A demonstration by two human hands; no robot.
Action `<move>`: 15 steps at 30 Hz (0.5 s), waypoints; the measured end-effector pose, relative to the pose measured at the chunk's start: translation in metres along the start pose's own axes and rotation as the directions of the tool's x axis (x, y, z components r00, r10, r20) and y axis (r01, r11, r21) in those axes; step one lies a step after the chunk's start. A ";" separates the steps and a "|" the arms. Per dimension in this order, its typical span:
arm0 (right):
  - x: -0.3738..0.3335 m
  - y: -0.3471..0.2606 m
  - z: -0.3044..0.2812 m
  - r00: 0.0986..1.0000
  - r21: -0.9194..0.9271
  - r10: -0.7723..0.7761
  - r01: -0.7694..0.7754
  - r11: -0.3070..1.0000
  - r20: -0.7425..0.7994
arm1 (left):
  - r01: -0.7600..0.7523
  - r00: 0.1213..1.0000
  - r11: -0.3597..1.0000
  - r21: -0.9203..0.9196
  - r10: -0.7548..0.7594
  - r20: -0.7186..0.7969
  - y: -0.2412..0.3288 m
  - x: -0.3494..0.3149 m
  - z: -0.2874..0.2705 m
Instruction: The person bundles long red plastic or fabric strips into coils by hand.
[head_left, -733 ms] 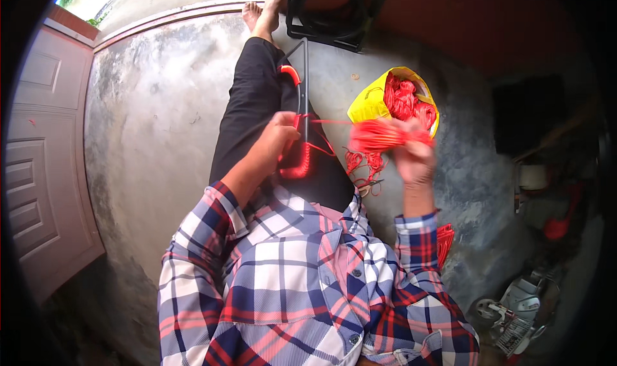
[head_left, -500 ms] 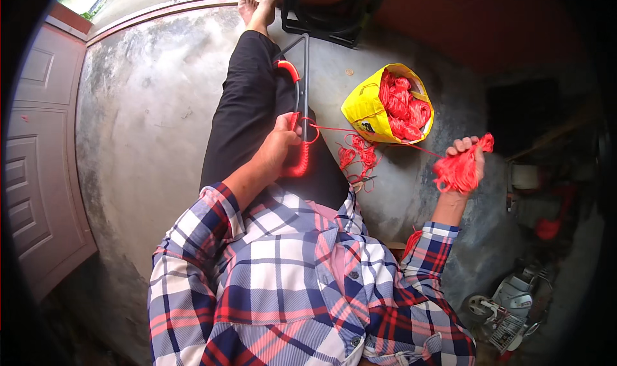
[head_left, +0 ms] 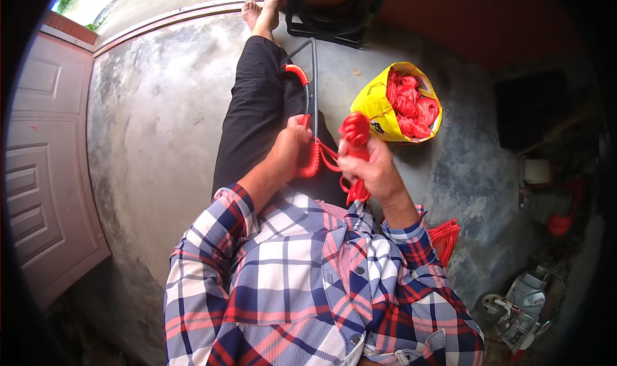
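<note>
My left hand point(head_left: 290, 149) is closed on a bent grey metal frame point(head_left: 313, 64) lying along my dark-trousered thigh. A curved section of the frame carries tight red cord wrapping point(head_left: 313, 160) just below the fingers, and an orange-red curve shows higher up. In my right hand point(head_left: 379, 170), close beside the frame, is a bunched hank of red cord point(head_left: 355, 128), its top sticking out above the fist and loops hanging below. A slack loop of cord runs between the wrapping and this hank. My fingers partly hide the grip on the frame.
A yellow bag point(head_left: 373, 106) full of red cord hanks point(head_left: 406, 97) stands on the concrete floor to the right. More red cord point(head_left: 443, 237) lies by my right elbow. A black framed object point(head_left: 331, 12) is ahead; a pale panelled door point(head_left: 48, 154) is at left.
My right hand has come in from far right to beside the frame with the red hank. The cord, taut before, now hangs slack. My left hand keeps its hold.
</note>
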State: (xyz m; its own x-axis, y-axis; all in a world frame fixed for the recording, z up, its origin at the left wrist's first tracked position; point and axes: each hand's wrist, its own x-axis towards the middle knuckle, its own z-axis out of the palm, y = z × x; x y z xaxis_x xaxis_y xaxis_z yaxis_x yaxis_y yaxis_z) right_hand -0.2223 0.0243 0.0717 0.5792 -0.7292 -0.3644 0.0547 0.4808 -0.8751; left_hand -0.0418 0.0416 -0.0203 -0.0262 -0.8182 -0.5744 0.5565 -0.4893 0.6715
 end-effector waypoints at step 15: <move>0.014 -0.043 -0.025 0.950 -0.495 -0.184 0.291 0.819 0.254 | -0.455 0.855 0.844 0.285 0.503 -0.127 0.041 -0.031 0.015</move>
State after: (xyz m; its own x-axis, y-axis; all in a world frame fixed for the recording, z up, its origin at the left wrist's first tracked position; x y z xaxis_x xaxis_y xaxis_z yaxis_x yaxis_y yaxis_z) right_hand -0.2368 -0.0188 0.0958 0.7468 -0.6568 -0.1045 -0.1892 -0.0592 -0.9802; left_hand -0.0308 0.0425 0.0317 0.3635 -0.9071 -0.2123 0.2444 -0.1271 0.9613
